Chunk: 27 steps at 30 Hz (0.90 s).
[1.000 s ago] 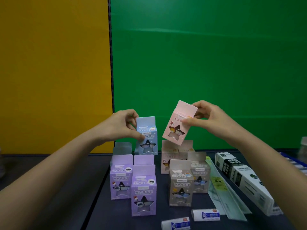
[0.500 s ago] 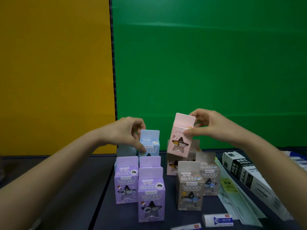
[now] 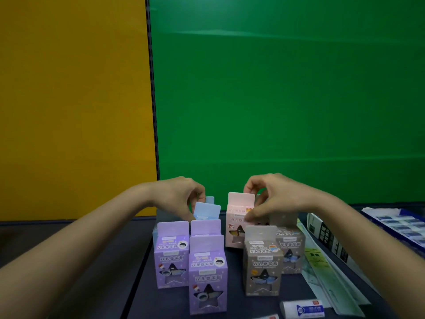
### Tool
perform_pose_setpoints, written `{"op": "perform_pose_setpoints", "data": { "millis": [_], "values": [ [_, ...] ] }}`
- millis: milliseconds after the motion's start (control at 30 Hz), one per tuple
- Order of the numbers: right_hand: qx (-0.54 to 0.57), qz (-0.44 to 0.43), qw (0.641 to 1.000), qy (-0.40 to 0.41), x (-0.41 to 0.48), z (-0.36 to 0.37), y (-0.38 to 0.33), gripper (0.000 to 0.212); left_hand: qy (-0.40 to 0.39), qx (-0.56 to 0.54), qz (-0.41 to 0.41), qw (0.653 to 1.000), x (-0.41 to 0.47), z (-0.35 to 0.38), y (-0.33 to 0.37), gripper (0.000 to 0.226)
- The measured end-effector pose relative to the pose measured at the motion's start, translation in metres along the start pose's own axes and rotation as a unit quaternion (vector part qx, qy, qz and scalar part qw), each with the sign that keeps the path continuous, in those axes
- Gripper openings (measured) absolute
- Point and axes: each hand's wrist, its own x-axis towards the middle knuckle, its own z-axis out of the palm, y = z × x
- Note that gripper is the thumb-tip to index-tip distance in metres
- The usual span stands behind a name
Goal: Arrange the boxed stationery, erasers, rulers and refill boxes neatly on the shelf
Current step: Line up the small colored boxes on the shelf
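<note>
My left hand (image 3: 181, 195) pinches the top flap of a light blue box (image 3: 207, 211), which stands behind the purple boxes (image 3: 171, 254). Over to the right, my right hand (image 3: 273, 196) grips a pink box (image 3: 236, 219) by its top, and the box stands upright on the dark shelf (image 3: 119, 261) at the back of the group. Two grey boxes (image 3: 262, 263) stand in front of the pink one. A white eraser (image 3: 302, 308) lies at the front.
Rulers in clear sleeves (image 3: 322, 268) lie to the right of the grey boxes. A long black-and-white refill box (image 3: 331, 238) and a blue tray of erasers (image 3: 397, 223) sit at the far right. Yellow and green panels form the back wall.
Both hands came down toward the shelf. The pink box went from tilted in the air to upright behind the grey boxes. The blue box dropped lower behind the purple ones.
</note>
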Motion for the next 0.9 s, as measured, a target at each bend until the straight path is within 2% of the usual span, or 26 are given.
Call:
{"op": "perform_pose_setpoints", "data": {
  "millis": [400, 633, 800, 900],
  "values": [
    [-0.021, -0.001, 1.0, -0.018, 0.004, 0.009, 0.01, 0.033, 0.022, 0.05, 0.002, 0.998, 0.007, 0.0, 0.0, 0.027],
    [-0.075, -0.011, 0.997, 0.001, 0.003, 0.01, 0.013, 0.032, 0.06, 0.062, 0.001, 0.996, 0.006, 0.0, 0.001, 0.019],
    [-0.087, -0.022, 0.995, 0.036, -0.001, 0.005, 0.011, 0.029, 0.111, 0.062, 0.0, 0.992, -0.001, -0.005, 0.004, 0.016],
    [-0.082, -0.033, 0.993, 0.083, -0.011, -0.002, 0.011, 0.025, 0.191, 0.093, -0.005, 0.977, -0.013, -0.009, 0.012, 0.012]
  ]
}}
